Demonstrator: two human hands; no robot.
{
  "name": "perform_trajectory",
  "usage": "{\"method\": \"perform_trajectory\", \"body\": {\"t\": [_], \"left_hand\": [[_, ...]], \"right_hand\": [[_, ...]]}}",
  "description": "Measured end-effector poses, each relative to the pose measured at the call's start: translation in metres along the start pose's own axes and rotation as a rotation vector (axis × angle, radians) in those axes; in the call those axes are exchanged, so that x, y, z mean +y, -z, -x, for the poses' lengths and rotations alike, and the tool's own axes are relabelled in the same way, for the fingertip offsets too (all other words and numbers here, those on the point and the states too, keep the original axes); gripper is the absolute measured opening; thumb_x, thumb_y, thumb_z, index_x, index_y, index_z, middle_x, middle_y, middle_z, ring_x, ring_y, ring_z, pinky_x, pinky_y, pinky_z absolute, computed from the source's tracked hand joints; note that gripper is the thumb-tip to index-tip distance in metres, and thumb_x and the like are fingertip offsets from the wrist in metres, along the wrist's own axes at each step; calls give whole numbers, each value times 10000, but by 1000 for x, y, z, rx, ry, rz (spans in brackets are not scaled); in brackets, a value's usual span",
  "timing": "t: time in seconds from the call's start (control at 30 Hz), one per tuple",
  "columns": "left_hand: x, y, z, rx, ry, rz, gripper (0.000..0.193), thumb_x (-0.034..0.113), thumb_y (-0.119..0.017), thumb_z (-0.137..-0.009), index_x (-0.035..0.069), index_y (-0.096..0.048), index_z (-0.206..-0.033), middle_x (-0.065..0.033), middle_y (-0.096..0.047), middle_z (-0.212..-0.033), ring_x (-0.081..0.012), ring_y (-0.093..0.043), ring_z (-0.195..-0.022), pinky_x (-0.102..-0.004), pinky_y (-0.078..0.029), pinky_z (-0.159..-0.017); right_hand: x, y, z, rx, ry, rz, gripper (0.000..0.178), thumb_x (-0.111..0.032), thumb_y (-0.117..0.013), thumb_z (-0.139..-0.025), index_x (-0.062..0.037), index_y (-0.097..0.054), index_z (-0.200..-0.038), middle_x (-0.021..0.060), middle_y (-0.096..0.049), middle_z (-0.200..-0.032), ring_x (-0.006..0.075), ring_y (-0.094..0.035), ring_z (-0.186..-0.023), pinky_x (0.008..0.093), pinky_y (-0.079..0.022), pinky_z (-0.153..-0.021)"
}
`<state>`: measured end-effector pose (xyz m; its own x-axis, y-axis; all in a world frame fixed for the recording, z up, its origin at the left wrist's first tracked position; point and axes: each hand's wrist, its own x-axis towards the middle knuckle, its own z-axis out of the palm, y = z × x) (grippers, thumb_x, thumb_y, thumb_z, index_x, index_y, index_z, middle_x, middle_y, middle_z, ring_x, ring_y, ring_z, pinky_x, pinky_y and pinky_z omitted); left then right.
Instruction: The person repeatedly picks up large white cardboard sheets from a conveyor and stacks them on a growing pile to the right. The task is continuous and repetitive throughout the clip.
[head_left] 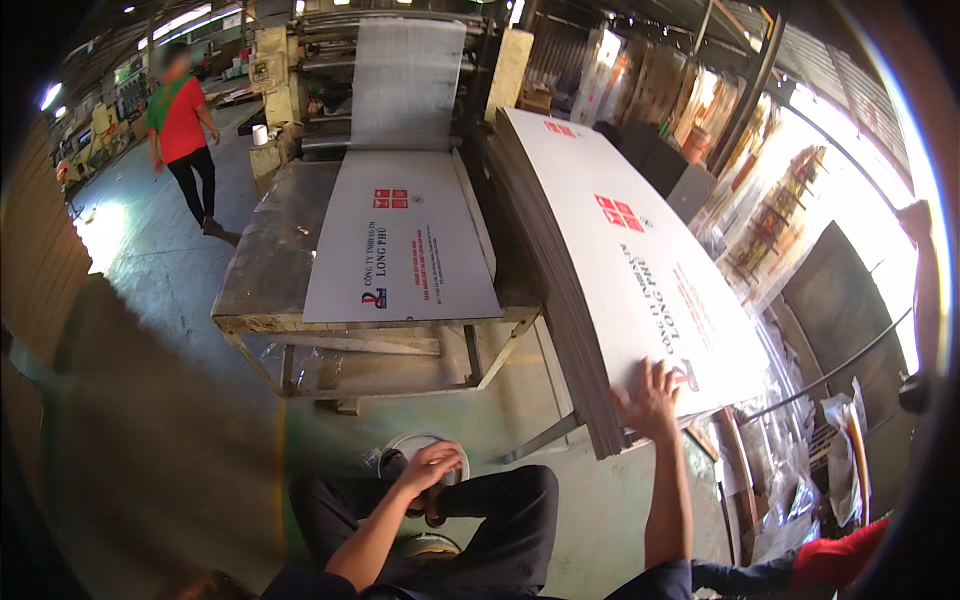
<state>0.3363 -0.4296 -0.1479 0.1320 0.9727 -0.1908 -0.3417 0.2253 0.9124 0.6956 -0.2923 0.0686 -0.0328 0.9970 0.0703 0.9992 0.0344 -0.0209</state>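
My right hand (652,402) rests on the near end of a tall, leaning stack of white printed cardboard sheets (668,290). Its fingers are spread over the top sheet, beside the dark and red print. Over my lap hangs my left hand (428,468), empty, with its fingers loosely stretched. Ahead of me, a single white sheet (350,235) with red and dark print lies on a metal-topped table (275,240). Its far end meets the rollers of a machine (325,75), where a greyish translucent sheet (408,80) hangs down.
Beneath my left hand is a round white bucket (405,440) near my feet. A person in a red and green shirt (182,120) stands at the far left. Another person's red sleeve (845,552) shows at lower right, near crumpled clear plastic (780,480) and dark panels (835,290).
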Motion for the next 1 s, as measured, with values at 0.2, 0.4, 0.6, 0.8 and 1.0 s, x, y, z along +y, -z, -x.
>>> {"method": "perform_trajectory", "body": {"t": [0.2, 0.4, 0.6, 0.8, 1.0], "left_hand": [[144, -141, -67, -324, -26, 237, 585, 382, -539, -966, -26, -404, -1363, -129, -593, -1196, -205, -624, -1022, -321, -500, -889], [174, -141, -59, -76, -233, -17, 383, 233, -667, -867, -54, -589, -1108, -110, -647, -1025, -162, -615, -896, -302, -503, -756], [139, 0, 27, -69, -194, -7, 361, 221, -639, -899, -11, -574, -1168, -54, -646, -1041, -125, -606, -912, -262, -488, -775], [33, 68, 157, 276, 28, 163, 447, 171, -593, -930, 28, -478, -1338, -71, -575, -1246, -159, -519, -1155, -315, -408, -981], [10, 132, 242, 548, -16, 284, 660, 95, -560, -913, 108, -252, -1496, -90, -391, -1459, -225, -380, -1328, -411, -325, -1087]], "right_hand": [[-69, 36, 74, 418, 286, 77, 561, -146, -627, -793, -6, -474, -1315, 213, -499, -1330, 399, -450, -1256, 535, -339, -1058], [-62, 32, 117, 217, 727, -169, 548, -389, -706, -795, -186, -561, -1282, 72, -587, -1257, 257, -480, -1238, 502, -196, -1141], [49, 55, 163, 76, -421, 106, 742, -537, -421, -942, -53, -263, -1481, 242, -233, -1519, 390, -207, -1410, 462, -171, -1145], [17, -28, 245, 284, -497, -185, 829, -384, -720, -781, -74, -331, -1444, 220, -502, -1320, 395, -537, -1148, 438, -439, -938], [-40, -108, 183, -124, -191, -451, 837, -513, -740, -719, -122, -413, -1382, 186, -684, -970, 391, -647, -919, 451, -503, -791]]}}
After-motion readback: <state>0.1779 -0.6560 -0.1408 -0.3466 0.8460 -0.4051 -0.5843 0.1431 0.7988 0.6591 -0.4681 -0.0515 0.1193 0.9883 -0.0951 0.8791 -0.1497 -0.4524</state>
